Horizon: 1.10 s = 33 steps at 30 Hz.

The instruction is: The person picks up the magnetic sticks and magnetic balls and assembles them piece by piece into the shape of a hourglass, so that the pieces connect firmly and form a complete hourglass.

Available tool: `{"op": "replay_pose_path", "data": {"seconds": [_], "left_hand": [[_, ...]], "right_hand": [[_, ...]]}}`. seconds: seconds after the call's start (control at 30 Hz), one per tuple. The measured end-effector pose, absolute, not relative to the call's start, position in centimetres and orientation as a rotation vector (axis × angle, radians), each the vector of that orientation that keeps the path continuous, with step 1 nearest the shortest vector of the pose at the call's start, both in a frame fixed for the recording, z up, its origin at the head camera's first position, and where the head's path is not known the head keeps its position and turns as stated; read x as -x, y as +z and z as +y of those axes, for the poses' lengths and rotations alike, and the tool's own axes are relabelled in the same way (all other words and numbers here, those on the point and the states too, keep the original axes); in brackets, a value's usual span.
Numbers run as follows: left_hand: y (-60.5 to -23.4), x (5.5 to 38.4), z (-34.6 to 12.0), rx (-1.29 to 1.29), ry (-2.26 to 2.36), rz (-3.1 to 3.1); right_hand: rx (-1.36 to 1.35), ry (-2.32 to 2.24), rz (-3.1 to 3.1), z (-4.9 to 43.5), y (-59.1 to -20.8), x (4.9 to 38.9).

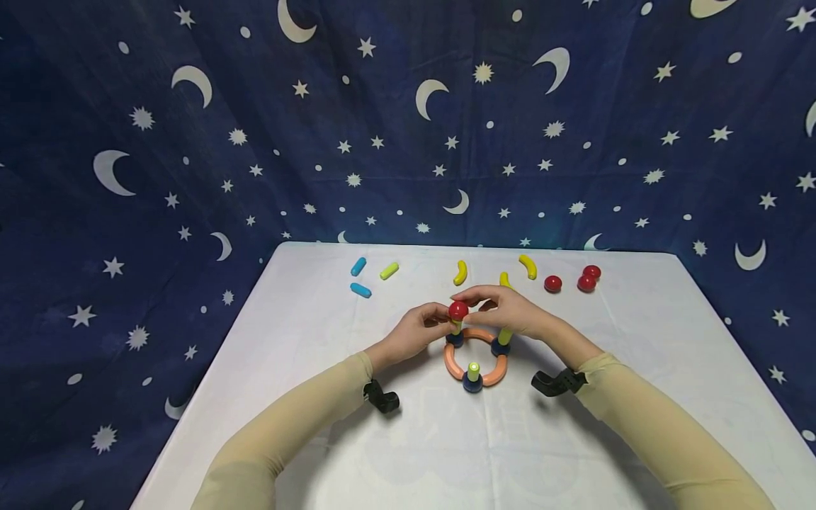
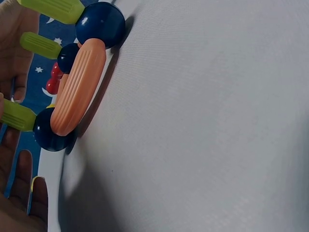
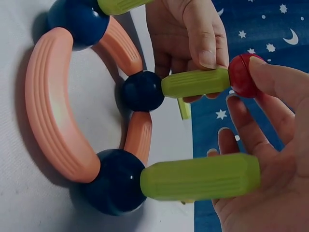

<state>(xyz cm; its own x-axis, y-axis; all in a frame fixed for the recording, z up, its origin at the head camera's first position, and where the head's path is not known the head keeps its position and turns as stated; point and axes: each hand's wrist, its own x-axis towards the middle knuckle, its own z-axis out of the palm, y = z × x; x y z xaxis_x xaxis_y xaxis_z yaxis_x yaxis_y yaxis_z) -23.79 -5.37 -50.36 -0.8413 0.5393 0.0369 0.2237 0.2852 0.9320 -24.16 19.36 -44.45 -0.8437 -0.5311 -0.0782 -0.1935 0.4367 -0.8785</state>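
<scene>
A ring of orange curved pieces (image 3: pixel 53 104) joined by navy balls (image 3: pixel 116 183) lies on the table. Three green rods rise from those balls, the near one (image 1: pixel 474 371) with its top bare. On the far-left rod (image 3: pixel 195 83) sits a red ball (image 1: pixel 457 310). My left hand (image 1: pixel 417 330) pinches that rod just below the ball, thumb on one side and fingers behind. From the other side my right hand (image 1: pixel 510 310) grips the red ball, its thumb (image 3: pixel 275 77) pressed on the top. Another green rod (image 3: pixel 200 178) stands below my right palm.
On the white table (image 1: pixel 319 354) behind the ring lie blue sticks (image 1: pixel 360 290), a loose green stick (image 1: pixel 389 270), several yellow curved pieces (image 1: pixel 460 273) and three red balls (image 1: pixel 552 284). A dark blue curtain (image 1: pixel 395 142) with moons and stars hangs behind the table.
</scene>
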Motion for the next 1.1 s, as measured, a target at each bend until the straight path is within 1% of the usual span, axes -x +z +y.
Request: {"op": "replay_pose_path", "data": {"seconds": [0.23, 0.6, 0.87, 1.1], "left_hand": [[-50.5, 23.8, -5.2, -0.698, 1.566, 2.273], [-50.4, 23.8, -5.3, -0.705, 1.560, 2.269], [-50.3, 23.7, -5.3, -0.702, 1.569, 2.259], [-50.4, 23.8, -5.3, -0.748, 1.597, 2.243]], "right_hand": [[0.538, -1.409, 2.374, 21.7, -45.3, 23.6], [0.414, -1.465, 2.399, 25.3, -46.8, 21.3], [0.421, -1.482, 2.431, 26.4, -48.0, 20.2], [0.358, -1.496, 2.443, 26.6, -48.4, 19.5]]}}
